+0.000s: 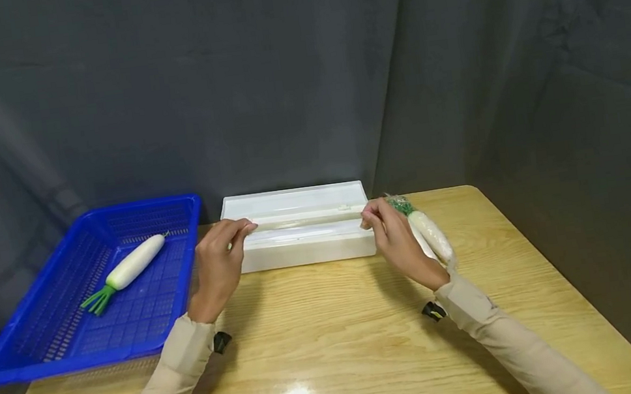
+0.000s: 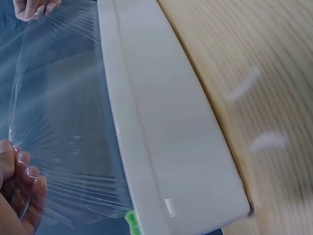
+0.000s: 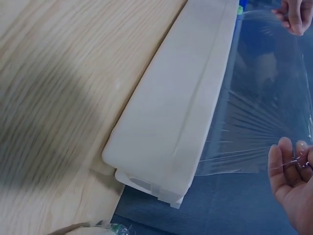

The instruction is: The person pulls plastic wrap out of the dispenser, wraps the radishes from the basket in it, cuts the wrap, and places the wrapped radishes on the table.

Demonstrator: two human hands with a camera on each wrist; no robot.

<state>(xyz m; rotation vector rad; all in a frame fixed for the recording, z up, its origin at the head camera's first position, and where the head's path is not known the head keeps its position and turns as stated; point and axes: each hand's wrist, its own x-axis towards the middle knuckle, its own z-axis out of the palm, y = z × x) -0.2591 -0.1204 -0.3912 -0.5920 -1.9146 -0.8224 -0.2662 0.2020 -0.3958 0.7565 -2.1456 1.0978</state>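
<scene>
Both hands hold up the free edge of a sheet of clear cling film (image 2: 63, 107), drawn taut from a long white wrap dispenser (image 1: 307, 254). At the dispenser's left end in the head view, my left hand (image 1: 219, 261) pinches one corner between thumb and fingers. My right hand (image 1: 400, 242) pinches the other corner at the right end. The dispenser's lid (image 1: 292, 200) stands raised behind. Creases fan through the film (image 3: 264, 88) toward each grip in the wrist views. Close by my right hand lie wrapped white radishes (image 1: 434, 238) with green tops.
On the left, a blue plastic basket (image 1: 184, 285) holds one bare white radish (image 1: 137, 261) with cut green stalks. A light wooden table (image 1: 331, 326) carries everything. Dark grey curtains (image 1: 278, 83) hang behind and at both sides.
</scene>
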